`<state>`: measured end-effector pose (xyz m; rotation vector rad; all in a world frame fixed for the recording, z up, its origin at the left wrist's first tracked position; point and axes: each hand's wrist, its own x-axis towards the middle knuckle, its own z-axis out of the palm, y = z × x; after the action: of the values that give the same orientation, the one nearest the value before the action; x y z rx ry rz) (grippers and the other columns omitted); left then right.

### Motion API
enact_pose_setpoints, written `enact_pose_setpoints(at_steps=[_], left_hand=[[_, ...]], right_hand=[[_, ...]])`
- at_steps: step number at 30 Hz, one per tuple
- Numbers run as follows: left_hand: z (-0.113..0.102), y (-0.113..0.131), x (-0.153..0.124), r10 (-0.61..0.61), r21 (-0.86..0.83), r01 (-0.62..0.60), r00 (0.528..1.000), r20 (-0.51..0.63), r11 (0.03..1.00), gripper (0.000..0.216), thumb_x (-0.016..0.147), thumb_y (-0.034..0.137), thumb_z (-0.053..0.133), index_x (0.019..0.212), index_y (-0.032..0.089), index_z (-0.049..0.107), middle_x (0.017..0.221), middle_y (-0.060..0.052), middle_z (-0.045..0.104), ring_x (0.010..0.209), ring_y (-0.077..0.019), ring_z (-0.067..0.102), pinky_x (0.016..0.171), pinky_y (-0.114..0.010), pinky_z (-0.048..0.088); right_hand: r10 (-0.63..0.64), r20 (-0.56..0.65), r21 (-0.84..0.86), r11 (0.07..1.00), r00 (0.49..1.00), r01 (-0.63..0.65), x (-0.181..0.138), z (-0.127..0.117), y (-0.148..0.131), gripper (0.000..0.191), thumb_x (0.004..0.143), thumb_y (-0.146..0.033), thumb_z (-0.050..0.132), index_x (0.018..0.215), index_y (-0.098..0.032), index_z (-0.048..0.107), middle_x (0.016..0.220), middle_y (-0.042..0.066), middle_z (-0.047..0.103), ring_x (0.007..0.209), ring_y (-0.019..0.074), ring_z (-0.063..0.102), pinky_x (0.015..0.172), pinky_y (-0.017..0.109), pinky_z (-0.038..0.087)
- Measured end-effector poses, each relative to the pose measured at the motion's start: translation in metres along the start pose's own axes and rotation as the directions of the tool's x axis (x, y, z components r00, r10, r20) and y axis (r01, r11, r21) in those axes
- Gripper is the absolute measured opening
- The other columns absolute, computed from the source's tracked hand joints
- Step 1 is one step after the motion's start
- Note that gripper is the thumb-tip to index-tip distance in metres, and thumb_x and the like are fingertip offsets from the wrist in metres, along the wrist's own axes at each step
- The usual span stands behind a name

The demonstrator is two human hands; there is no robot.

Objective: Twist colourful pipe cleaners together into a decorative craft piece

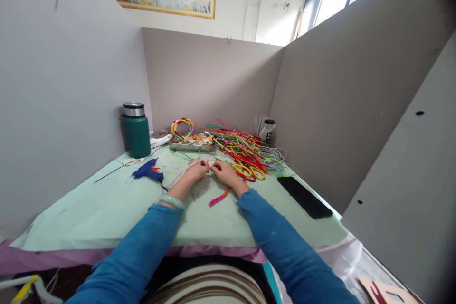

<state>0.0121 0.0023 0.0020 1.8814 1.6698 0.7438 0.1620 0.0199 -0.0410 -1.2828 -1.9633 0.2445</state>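
My left hand (pixel 197 170) and my right hand (pixel 223 173) meet at the middle of the pale green table cover (pixel 107 209), fingers pinched together on a thin white pipe cleaner (pixel 177 176) that trails off to the left. A pink and orange pipe cleaner (pixel 218 197) lies on the cover just below my right hand. My left wrist wears a pale green bangle (pixel 172 201). Both arms are in blue sleeves.
A heap of coloured pipe cleaners (pixel 245 149) lies behind my right hand. A blue glue gun (pixel 147 172) rests at the left, a green flask (pixel 136 129) behind it. A metal tray (pixel 192 141) stands at the back, a black phone (pixel 304 196) at the right. Grey partitions enclose the table.
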Motion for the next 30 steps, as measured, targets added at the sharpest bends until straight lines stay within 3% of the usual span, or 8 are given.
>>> enact_pose_setpoints(at_steps=[18, 23, 30], left_hand=[[0.001, -0.005, 0.003, 0.001, -0.069, -0.001, 1.000, 0.014, 0.998, 0.011, 0.081, 0.024, 0.053, 0.073, 0.017, 0.055, 0.046, 0.007, 0.036, 0.040, -0.0089, 0.035, 0.042, -0.022, 0.024], [0.002, -0.008, 0.004, -0.006, -0.106, 0.009, 1.000, 0.031, 0.994, 0.009, 0.082, 0.024, 0.051, 0.078, 0.017, 0.055, 0.054, 0.005, 0.048, 0.040, -0.0077, 0.037, 0.042, -0.021, 0.026], [0.003, -0.010, 0.006, 0.013, -0.081, -0.011, 1.000, 0.020, 0.997, 0.024, 0.088, 0.034, 0.043, 0.082, 0.016, 0.058, 0.066, 0.001, 0.060, 0.039, -0.0082, 0.041, 0.043, -0.023, 0.030]], right_hand=[[-0.052, 0.007, 0.060, 0.997, 0.999, 0.051, -0.001, -0.002, 0.001, 0.021, 0.085, -0.034, 0.057, 0.077, -0.017, 0.066, 0.070, 0.001, 0.063, 0.063, 0.0120, 0.050, 0.059, 0.022, 0.032], [-0.058, 0.001, 0.053, 0.997, 0.998, 0.058, -0.001, -0.001, 0.002, 0.020, 0.085, -0.033, 0.057, 0.077, -0.017, 0.066, 0.069, 0.001, 0.062, 0.063, 0.0120, 0.049, 0.059, 0.023, 0.032], [-0.022, -0.013, 0.005, 1.000, 1.000, 0.022, 0.000, 0.002, 0.004, 0.019, 0.084, -0.033, 0.058, 0.076, -0.018, 0.066, 0.069, 0.001, 0.063, 0.061, 0.0122, 0.049, 0.058, 0.023, 0.030]])
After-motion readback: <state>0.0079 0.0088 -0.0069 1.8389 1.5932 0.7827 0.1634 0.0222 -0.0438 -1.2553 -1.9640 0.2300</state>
